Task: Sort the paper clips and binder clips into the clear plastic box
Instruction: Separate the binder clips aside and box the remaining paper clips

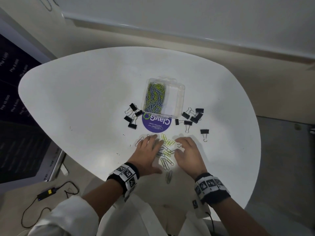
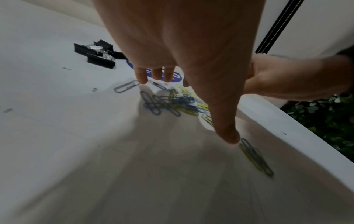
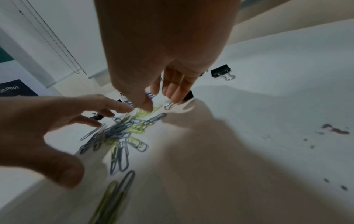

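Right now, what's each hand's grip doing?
Left hand: open, fingers spread over the loose paper clips, holding nothing.
Right hand: open, loosely curled, holding nothing.

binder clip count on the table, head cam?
10 visible: 4 in the left cluster beside the clear box, 5 in the right cluster, 1 lone clip. A wire handle by the right hand suggests another hidden.

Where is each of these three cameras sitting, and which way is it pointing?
Head: worn on the head, looking down at the white table, the clear plastic box, both hands and forearms.
Left wrist: looks along the left hand at the loose paper clips; the right hand shows too.
Right wrist: looks along the right hand at the same paper clips; the left hand shows too.
Shared: all three see the paper clip pile and black binder clips.
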A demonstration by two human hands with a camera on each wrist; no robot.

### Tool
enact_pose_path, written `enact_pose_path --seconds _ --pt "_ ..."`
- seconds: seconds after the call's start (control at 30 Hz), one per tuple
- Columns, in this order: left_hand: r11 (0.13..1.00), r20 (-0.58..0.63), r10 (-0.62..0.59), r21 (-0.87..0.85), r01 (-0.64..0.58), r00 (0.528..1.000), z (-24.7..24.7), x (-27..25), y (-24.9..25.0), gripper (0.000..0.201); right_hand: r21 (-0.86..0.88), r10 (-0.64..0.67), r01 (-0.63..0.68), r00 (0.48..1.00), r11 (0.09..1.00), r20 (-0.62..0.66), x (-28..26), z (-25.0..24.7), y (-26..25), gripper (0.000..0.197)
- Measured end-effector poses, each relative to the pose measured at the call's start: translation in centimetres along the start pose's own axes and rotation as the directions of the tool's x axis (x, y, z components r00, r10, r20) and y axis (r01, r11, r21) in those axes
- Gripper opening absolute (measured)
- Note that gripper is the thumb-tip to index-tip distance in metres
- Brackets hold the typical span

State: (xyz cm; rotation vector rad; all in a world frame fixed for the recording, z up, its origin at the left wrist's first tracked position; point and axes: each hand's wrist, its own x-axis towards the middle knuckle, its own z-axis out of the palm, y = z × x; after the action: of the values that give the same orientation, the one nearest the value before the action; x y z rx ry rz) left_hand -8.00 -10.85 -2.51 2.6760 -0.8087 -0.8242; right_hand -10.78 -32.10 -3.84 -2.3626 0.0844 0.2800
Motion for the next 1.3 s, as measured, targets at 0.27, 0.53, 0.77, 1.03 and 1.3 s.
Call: enact_pose_path --seconds 0.27,0.53,0.77,1.03,1.3 --pt "0.988 -0.166 0.074 -0.122 -0.095 0.983 0.8 0.5 -0.1 0.06 -0.086 -0.122 0.151 0.954 0.985 0.275 1.4 1.1 -0.7 0.053" --pt "0.997 -0.098 0.019 0.073 -0.012 0.995 1.0 1.2 -2.4 0.063 -0.187 -0.078 0.119 0.974 0.975 0.211 2.0 2.4 -1.9 0.018" --pt "0.999 -0.081 -0.02 0.025 0.022 0.997 -0.4 1.3 -2.2 0.043 -0.265 -0.084 0.153 0.963 0.952 0.256 2.6 2.8 -2.9 0.008" --pt "0.819 -0.112 -0.237 -0.557 0.137 0.965 -1.3 0.9 -3.5 0.012 0.131 0.025 -0.065 0.958 0.989 0.284 3.9 2.4 -3.3 0.012" --pt "0.441 0.02 -0.451 -0.864 0.243 0.892 -1.0 -0.2 -3.4 0.029 0.425 0.168 -0.344 0.901 0.838 0.399 4.0 1.8 -2.4 0.023"
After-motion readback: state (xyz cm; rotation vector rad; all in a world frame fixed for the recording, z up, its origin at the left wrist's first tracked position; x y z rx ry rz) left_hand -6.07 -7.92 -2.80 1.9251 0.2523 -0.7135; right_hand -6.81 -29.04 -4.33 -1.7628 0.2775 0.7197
